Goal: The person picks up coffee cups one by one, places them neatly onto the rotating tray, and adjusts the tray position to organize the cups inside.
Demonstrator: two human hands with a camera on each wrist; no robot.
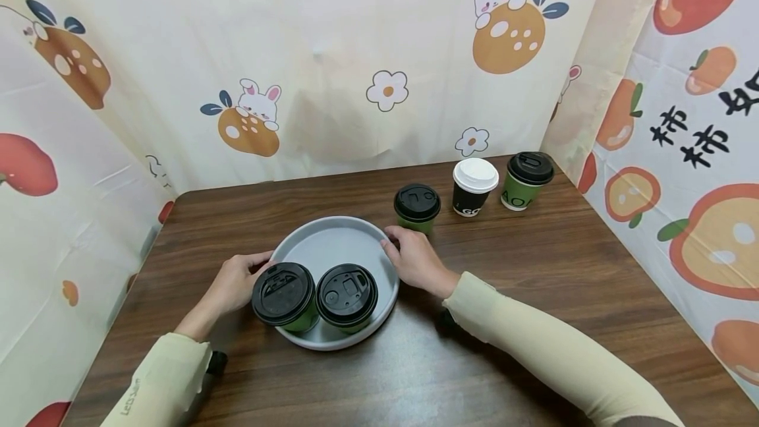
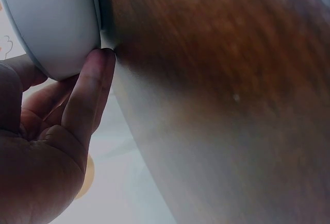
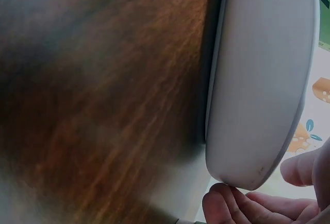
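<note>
A round grey tray (image 1: 335, 242) lies on the wooden table, bearing two green paper cups with black lids, one cup (image 1: 284, 294) at its left front and the other cup (image 1: 346, 296) beside it. My left hand (image 1: 233, 281) grips the tray's left edge; in the left wrist view its fingers (image 2: 85, 92) reach beneath the pale side wall. On the opposite edge, my right hand (image 1: 420, 261) holds the tray with the thumb at the rim. The right wrist view has its fingertips (image 3: 219, 206) at the bottom edge of the tray (image 3: 258, 80).
Just behind my right hand stands another green cup (image 1: 418, 206) with a black lid. Farther back right are a black cup (image 1: 473, 186) with a white lid and a green cup (image 1: 525, 180) with a black lid. Printed cloth (image 1: 332, 84) borders the table (image 1: 534, 269) behind and at both sides.
</note>
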